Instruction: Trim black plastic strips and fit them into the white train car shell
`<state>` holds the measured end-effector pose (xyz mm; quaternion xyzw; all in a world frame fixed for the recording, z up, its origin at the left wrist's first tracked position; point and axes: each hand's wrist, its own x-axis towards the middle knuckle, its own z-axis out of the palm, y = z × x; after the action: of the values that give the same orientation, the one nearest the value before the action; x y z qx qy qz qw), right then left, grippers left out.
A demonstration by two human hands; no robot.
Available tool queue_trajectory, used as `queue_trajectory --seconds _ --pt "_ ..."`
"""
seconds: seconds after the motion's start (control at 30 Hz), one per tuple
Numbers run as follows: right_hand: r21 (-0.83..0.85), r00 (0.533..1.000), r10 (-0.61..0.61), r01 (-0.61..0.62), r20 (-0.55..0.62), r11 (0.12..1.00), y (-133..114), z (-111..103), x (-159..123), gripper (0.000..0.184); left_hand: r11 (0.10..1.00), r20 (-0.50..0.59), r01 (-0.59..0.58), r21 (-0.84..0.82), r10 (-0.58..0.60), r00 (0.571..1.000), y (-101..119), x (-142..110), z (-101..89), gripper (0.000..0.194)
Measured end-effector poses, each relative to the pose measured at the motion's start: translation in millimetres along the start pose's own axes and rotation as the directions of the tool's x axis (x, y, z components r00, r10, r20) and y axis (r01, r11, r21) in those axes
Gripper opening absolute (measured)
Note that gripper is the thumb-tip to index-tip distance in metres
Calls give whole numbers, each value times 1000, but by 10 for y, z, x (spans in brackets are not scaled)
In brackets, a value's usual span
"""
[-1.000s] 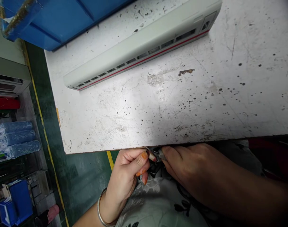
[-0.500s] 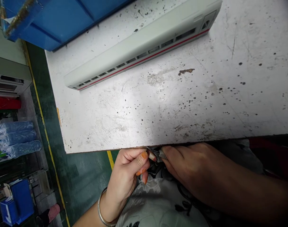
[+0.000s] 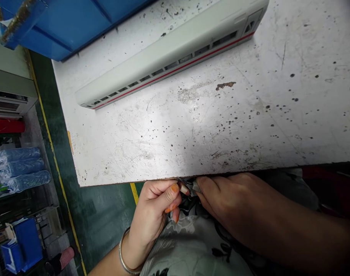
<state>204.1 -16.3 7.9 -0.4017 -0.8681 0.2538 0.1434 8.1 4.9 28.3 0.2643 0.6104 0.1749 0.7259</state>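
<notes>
Both my hands meet just below the near edge of the white worktable [image 3: 192,126], over my lap. My left hand [image 3: 156,209], with orange nails and a metal bangle on the wrist, is closed in a pinch on a small pale and red piece [image 3: 184,189]. My right hand [image 3: 229,199] is closed too, its fingertips pinching a small metal part [image 3: 195,187] that touches the same piece. What the small piece is I cannot make out. A long white model train car shell [image 3: 169,61] with a red stripe and a row of windows lies diagonally on the table, far from both hands.
A blue plastic bin [image 3: 65,23] stands at the table's far left corner. Left of the table the green floor has a yellow line [image 3: 51,145]. Down there lie blue wrapped rolls [image 3: 18,170], a red cylinder [image 3: 6,125] and a small blue box [image 3: 22,245].
The hands stay pinched together at the table edge with hardly any movement. The view has shifted slightly.
</notes>
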Motion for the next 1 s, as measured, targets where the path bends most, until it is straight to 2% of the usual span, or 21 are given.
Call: queue_trajectory --seconds 0.33,0.6,0.77,0.93,1.0 --pt "-46 999 38 -38 -1 998 -45 -11 -8 17 1000 -6 -1 1 1 1000 7 -5 9 28" --pt "61 1000 0 0 1 998 18 -13 -17 19 1000 2 -4 12 4 1000 -6 4 -9 31" --pt "140 999 -9 3 41 990 36 -22 -7 20 1000 -6 -4 27 4 1000 -7 4 -6 35" --pt "177 1000 26 -23 -14 984 32 -14 -27 28 1000 -8 -7 19 7 1000 1 9 -4 47" --pt "157 1000 22 -20 -11 987 21 -10 -43 28 1000 -12 -5 17 5 1000 2 13 -2 45"
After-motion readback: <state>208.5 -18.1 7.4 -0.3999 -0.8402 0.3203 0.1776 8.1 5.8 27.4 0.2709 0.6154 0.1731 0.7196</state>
